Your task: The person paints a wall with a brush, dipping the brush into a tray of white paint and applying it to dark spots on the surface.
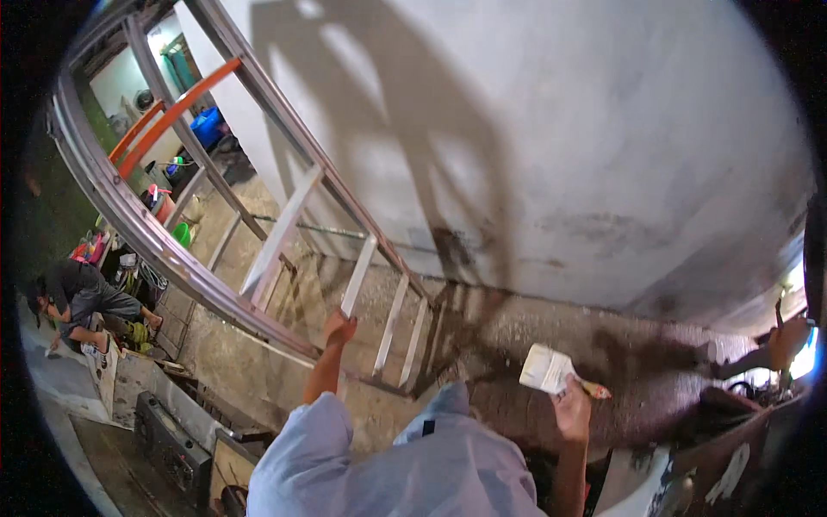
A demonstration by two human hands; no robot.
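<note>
A metal stepladder [297, 138] with orange bars [185, 112] near its top stands tilted across the left of the head view. My left hand [341, 329] is closed round the end of one of its pale rungs [358, 276]. To the right, my right hand [572, 412] grips a wide paintbrush [544, 369] with whitish bristles. The end of its yellow and red handle [596, 390] sticks out past my fingers. The brush is apart from the wall.
A stained white wall [594, 155] rises ahead, with the ladder's shadow on it. At the left a person [82, 297] in dark clothes crouches low. A black boxy device [172, 448] stands at the lower left; a blue drum [207, 127] and green bucket [181, 233] lie beyond the ladder.
</note>
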